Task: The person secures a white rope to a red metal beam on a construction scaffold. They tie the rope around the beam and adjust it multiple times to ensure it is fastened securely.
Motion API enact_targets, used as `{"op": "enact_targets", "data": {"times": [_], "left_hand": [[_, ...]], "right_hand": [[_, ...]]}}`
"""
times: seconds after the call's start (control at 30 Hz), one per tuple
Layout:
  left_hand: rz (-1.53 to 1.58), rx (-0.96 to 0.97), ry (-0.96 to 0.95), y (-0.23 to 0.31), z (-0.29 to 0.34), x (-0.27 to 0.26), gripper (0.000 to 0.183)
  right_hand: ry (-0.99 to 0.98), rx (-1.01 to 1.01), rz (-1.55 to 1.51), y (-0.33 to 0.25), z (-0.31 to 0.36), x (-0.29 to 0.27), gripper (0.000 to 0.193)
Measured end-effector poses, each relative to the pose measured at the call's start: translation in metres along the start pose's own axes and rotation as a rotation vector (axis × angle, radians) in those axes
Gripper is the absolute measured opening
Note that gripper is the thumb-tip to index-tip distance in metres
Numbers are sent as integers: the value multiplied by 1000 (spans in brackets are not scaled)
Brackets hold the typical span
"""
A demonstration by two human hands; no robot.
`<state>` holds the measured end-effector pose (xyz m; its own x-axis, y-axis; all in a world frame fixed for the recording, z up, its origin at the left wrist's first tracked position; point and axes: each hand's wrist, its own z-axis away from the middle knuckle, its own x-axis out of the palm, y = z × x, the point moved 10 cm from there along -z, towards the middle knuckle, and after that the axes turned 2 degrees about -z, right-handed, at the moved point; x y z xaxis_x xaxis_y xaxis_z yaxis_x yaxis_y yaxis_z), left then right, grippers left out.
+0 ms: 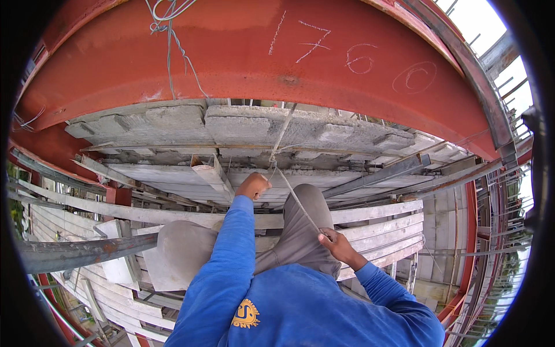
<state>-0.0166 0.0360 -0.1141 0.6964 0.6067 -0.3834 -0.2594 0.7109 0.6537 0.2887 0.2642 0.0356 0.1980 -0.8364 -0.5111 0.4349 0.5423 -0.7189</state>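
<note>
My left hand (pixel 254 186) is closed in a fist just below a tied joint, and a thin wire (pixel 274 173) runs down to its fingers. In my right hand (pixel 337 245), near my right knee, is the lower end of a long thin grey cord or rod (pixel 298 201); I cannot tell which. It slants up and left to the joint. Above that joint a pale thin bar (pixel 284 130) rises toward the red steel beam (pixel 225 52). Both arms are in blue sleeves.
I am straddling a scaffold of pale wooden planks (pixel 381 234). A rusty metal tube (pixel 87 253) reaches in from the left. Rough concrete (pixel 237 126) lies behind the beam, with a grey steel channel (pixel 378 176) below it. Twisted wires (pixel 170 40) hang on the beam.
</note>
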Motion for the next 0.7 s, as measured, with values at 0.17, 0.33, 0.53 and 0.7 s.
{"op": "enact_targets", "data": {"times": [0.17,0.33,0.53,0.7], "left_hand": [[-832,257,404,68,51,-49,22],[-1110,503,463,100,69,-72,24],[-773,668,749,84,72,-86,24],[-159,523,846,67,58,-83,18]], "right_hand": [[-82,116,-373,-46,20,23,50],[46,-115,-131,-48,8,7,40],[94,-122,-85,-38,20,-35,37],[125,-46,-160,-26,30,-31,36]]}}
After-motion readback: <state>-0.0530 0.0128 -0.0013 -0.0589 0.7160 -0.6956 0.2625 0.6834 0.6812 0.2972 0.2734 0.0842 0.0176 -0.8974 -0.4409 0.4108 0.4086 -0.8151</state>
